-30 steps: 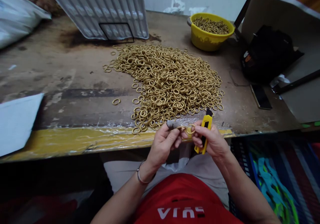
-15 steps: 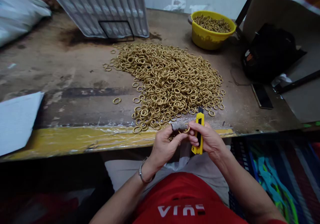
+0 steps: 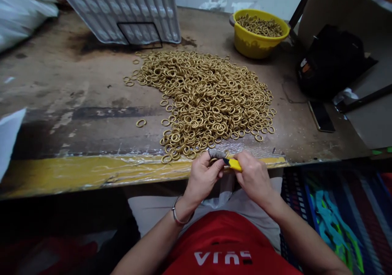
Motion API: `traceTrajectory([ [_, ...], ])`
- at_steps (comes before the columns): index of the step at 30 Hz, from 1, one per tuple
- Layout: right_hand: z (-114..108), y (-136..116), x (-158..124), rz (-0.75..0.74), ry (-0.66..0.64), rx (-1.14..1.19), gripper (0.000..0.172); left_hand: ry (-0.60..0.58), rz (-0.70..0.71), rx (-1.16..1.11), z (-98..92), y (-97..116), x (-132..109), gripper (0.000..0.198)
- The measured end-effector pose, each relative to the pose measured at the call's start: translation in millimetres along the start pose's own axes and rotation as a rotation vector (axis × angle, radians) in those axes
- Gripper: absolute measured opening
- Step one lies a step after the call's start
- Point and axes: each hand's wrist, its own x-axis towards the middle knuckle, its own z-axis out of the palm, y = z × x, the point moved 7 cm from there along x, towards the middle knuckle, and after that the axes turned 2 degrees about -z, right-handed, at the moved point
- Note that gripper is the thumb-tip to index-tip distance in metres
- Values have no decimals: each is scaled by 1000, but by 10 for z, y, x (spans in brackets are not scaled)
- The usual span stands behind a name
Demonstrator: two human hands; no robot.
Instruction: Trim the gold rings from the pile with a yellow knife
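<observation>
My right hand (image 3: pixel 254 175) is closed round a yellow snap-off utility knife (image 3: pixel 235 164). The knife lies nearly level, its dark blade end pointing left to my left thumb. My left hand (image 3: pixel 202 179) pinches a gold-coloured ring (image 3: pixel 213 160), partly hidden by the thumb. A grey wrap (image 3: pixel 217 154) covers the left index finger. Blade and ring are close together; whether they touch, I cannot tell. Just beyond my hands spreads a large heap of similar rings (image 3: pixel 211 95). One ring (image 3: pixel 141 123) lies apart on the left.
A yellow basin (image 3: pixel 259 44) of rings stands at the back right, near a black bag (image 3: pixel 332 62) and a phone (image 3: pixel 321 115). A ribbed white panel (image 3: pixel 128 9) leans at the back. White paper (image 3: pixel 10 136) shows at the left. Yellow tape (image 3: pixel 92 171) lines the table's front edge.
The knife has swung from upright in my right hand to nearly level, its blade end now at the ring in my left hand. The white paper has shifted left, partly out of view.
</observation>
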Motion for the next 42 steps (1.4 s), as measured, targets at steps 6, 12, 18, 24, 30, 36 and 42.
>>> traceTrajectory([
  [6,-15,-25,102,-11,33,-231,23,-116,57,11,59,91,38,16],
  [12,-282,762,136,459,-11,-416,13,-279,-35,-167,107,177,-136,20],
  [18,-249,1085,278,310,42,-305,14,-310,-235,-553,196,29,-49,38],
  [24,-255,874,309,99,3,150,24,-345,-289,-634,252,-63,55,35],
  [30,-279,249,268,-158,-270,635,39,-330,-264,-360,277,-75,90,38],
  [36,-279,125,260,-106,-192,628,37,-406,-298,-418,315,-32,-4,43],
  [42,-314,72,23,-23,53,522,15,-312,-251,-456,299,24,-62,38],
])
